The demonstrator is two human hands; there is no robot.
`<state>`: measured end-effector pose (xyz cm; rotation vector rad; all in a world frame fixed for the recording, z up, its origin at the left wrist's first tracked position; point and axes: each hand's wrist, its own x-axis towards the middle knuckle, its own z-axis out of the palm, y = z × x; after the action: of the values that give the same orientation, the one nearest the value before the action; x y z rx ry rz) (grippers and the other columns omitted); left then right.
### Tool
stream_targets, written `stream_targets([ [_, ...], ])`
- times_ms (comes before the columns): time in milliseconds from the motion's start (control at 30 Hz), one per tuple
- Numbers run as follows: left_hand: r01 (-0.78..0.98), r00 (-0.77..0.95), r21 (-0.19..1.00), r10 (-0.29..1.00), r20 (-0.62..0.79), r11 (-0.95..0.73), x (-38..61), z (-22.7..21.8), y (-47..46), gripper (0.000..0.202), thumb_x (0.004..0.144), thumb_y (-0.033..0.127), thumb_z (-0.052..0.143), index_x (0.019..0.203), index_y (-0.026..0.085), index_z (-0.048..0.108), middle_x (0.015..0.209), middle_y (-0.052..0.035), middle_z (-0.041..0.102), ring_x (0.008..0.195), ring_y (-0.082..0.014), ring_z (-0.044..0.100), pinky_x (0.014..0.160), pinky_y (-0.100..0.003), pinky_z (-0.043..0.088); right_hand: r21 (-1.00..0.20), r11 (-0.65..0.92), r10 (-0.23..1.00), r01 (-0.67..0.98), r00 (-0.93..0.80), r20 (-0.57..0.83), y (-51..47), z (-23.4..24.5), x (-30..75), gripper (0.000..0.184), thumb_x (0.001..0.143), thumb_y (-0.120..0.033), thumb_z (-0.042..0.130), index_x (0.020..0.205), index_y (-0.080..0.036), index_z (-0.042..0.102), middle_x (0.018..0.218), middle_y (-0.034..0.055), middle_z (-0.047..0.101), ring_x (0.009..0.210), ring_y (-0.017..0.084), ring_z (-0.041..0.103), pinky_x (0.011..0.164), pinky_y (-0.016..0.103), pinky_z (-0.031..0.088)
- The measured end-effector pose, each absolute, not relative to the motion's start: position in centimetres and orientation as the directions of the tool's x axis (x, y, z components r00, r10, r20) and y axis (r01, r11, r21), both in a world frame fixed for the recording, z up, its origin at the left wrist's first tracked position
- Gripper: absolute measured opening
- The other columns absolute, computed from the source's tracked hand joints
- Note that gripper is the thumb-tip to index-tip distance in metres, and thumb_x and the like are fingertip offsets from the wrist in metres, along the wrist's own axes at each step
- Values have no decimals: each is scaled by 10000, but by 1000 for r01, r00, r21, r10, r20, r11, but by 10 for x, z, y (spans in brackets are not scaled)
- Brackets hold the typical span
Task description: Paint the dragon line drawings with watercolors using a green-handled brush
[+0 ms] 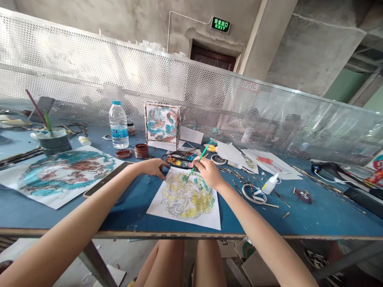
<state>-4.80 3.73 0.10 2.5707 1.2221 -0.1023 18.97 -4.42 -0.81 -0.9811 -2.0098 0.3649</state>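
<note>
My right hand [209,172] is closed on a green paintbrush [200,157], its tip touching a teal patch on a sheet of paper [185,199] bearing a dragon drawing coloured mostly yellow. My left hand [154,166] rests with fingers flat at the paper's upper left corner, holding nothing. A black paint palette [179,160] with several colour wells lies just beyond both hands.
A water bottle [119,124], small brown jars [141,150], a framed dragon picture [162,123] and a large finished dragon painting [60,172] stand on the blue table [314,215]. A glue bottle [271,184], tape rings, sticks and papers lie right. A perforated metal screen runs behind.
</note>
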Motion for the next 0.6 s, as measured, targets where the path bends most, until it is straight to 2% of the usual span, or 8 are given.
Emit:
stream_targets([
  [67, 766, 640, 238, 744, -191, -597, -49, 0, 38, 727, 587, 492, 640, 1221, 148, 541, 969, -60, 654, 788, -201, 582, 652, -228, 426, -547, 660, 743, 515, -337, 578, -44, -8, 191, 311, 919, -380, 371, 744, -180, 532, 726, 18, 536, 698, 141, 501, 663, 240, 364],
  [200, 764, 642, 242, 743, -188, -598, -48, 1, 37, 722, 592, 474, 640, 1222, 135, 540, 967, -68, 653, 780, -199, 582, 653, -229, 426, -541, 651, 752, 532, -356, 555, -45, -8, 191, 344, 926, -378, 348, 698, -180, 514, 645, -2, 492, 613, 128, 469, 619, 235, 353],
  [333, 763, 643, 239, 742, -188, -601, -47, 3, 35, 715, 593, 456, 641, 1221, 129, 541, 969, -72, 654, 803, -211, 580, 663, -235, 427, -507, 673, 726, 538, -354, 589, -44, -9, 190, 308, 921, -365, 368, 738, -183, 536, 707, 18, 533, 690, 147, 499, 666, 246, 361],
  [467, 766, 639, 241, 746, -189, -596, -46, 3, 35, 713, 590, 442, 646, 1220, 125, 543, 954, -70, 658, 790, -211, 583, 655, -237, 424, -518, 655, 741, 549, -336, 581, -43, -10, 191, 324, 927, -362, 354, 708, -185, 514, 654, 6, 496, 640, 140, 479, 629, 245, 354],
  [600, 767, 638, 243, 747, -188, -594, -46, 1, 37, 697, 596, 423, 650, 1225, 142, 539, 928, -53, 663, 765, -197, 584, 645, -231, 423, -484, 673, 726, 559, -373, 578, -45, -8, 191, 336, 928, -370, 344, 701, -187, 510, 681, 21, 524, 669, 151, 491, 649, 260, 367],
])
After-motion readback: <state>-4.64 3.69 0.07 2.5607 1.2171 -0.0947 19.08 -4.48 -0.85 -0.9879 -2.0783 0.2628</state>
